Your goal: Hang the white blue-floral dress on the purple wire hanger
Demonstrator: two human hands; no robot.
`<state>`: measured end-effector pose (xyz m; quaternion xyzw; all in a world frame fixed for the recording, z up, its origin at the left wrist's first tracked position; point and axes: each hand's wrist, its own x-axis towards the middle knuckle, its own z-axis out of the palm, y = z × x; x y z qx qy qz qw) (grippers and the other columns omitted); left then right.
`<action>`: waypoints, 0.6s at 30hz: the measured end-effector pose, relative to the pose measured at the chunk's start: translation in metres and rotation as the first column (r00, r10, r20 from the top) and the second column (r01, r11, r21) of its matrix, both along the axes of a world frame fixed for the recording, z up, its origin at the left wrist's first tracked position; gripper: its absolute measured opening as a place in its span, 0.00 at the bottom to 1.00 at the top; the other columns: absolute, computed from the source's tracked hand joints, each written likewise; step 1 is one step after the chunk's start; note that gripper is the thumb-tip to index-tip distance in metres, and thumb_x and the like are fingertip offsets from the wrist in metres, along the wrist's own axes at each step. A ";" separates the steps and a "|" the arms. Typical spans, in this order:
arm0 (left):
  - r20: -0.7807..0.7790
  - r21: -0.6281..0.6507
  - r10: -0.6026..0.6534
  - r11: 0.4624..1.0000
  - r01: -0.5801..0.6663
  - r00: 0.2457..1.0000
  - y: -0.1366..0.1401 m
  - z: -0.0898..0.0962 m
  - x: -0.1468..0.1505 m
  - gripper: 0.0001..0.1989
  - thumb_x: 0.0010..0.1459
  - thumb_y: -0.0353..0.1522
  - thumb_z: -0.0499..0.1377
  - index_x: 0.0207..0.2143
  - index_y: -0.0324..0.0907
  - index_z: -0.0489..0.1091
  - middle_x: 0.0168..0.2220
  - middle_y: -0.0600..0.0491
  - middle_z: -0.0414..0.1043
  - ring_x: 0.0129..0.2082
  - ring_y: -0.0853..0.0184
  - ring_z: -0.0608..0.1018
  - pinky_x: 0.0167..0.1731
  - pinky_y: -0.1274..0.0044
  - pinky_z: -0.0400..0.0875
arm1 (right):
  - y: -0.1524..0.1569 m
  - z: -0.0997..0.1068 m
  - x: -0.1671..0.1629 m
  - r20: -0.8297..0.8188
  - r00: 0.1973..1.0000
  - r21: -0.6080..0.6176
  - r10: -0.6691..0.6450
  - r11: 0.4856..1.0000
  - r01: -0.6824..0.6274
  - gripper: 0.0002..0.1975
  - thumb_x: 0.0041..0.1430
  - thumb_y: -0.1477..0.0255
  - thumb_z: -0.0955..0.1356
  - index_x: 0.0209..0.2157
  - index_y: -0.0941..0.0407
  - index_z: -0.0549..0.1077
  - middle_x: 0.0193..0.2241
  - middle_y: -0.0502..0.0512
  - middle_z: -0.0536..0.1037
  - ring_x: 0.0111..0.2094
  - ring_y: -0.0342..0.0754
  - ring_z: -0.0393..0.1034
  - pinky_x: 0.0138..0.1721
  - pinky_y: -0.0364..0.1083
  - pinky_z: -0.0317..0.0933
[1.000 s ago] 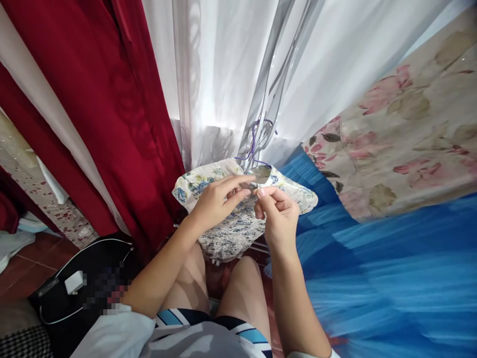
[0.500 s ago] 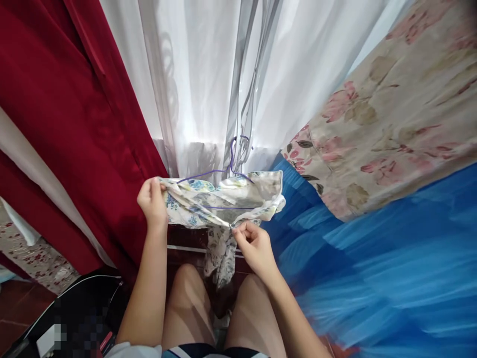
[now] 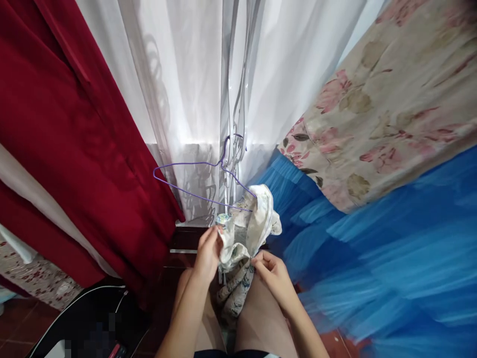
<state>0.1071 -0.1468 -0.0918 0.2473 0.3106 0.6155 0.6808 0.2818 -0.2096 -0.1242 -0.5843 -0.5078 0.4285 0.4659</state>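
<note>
A white garment with a blue and yellow floral print [image 3: 261, 214] hangs by one side from the right arm of a purple wire hanger [image 3: 186, 163]. The hanger's left arm is bare. My left hand [image 3: 208, 251] pinches the garment's loose left edge, below the hanger. With fingertips closed, my right hand [image 3: 271, 266] grips the front edge of the same garment near a small dark fastening. Lower folds of the cloth drop between my knees. The hanger's hook is up among hanging white straps [image 3: 238, 89].
White curtains [image 3: 186, 74] hang ahead, with a red curtain [image 3: 89, 124] on the left. To the right are a beige floral cloth [image 3: 372, 114] and blue tulle [image 3: 372, 253]. A black bag [image 3: 85, 318] lies at lower left on the tiled floor.
My left hand has moved right and down, taking the garment's left side off the hanger's left arm. My right hand is slightly lower and further right, still pinching the cloth.
</note>
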 end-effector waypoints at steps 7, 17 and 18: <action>-0.429 0.284 -0.257 0.872 0.399 0.866 -0.061 0.030 0.032 0.16 0.61 0.45 0.58 0.29 0.44 0.72 0.30 0.49 0.70 0.34 0.62 0.73 0.40 0.71 0.69 | -0.030 0.013 0.001 0.023 0.996 -0.015 0.084 0.996 -0.084 0.15 0.54 0.65 0.70 0.43 0.56 0.77 0.39 0.57 0.79 0.44 0.59 0.71 0.50 0.55 0.64; -0.700 0.152 -0.484 0.616 0.773 0.524 -0.054 0.012 0.005 0.26 0.61 0.47 0.57 0.57 0.46 0.67 0.52 0.48 0.73 0.54 0.54 0.72 0.55 0.67 0.64 | -0.054 0.060 0.027 -0.130 0.939 -0.172 0.317 0.926 -0.337 0.15 0.53 0.61 0.73 0.41 0.53 0.80 0.39 0.56 0.80 0.41 0.58 0.74 0.45 0.55 0.69; -0.732 0.073 -0.538 0.547 0.834 0.417 -0.055 0.006 0.001 0.24 0.60 0.48 0.57 0.51 0.44 0.72 0.47 0.48 0.76 0.50 0.54 0.75 0.50 0.68 0.68 | -0.054 0.063 0.039 -0.096 0.942 -0.176 0.321 0.926 -0.333 0.14 0.50 0.62 0.74 0.38 0.53 0.80 0.34 0.55 0.80 0.35 0.56 0.73 0.37 0.52 0.71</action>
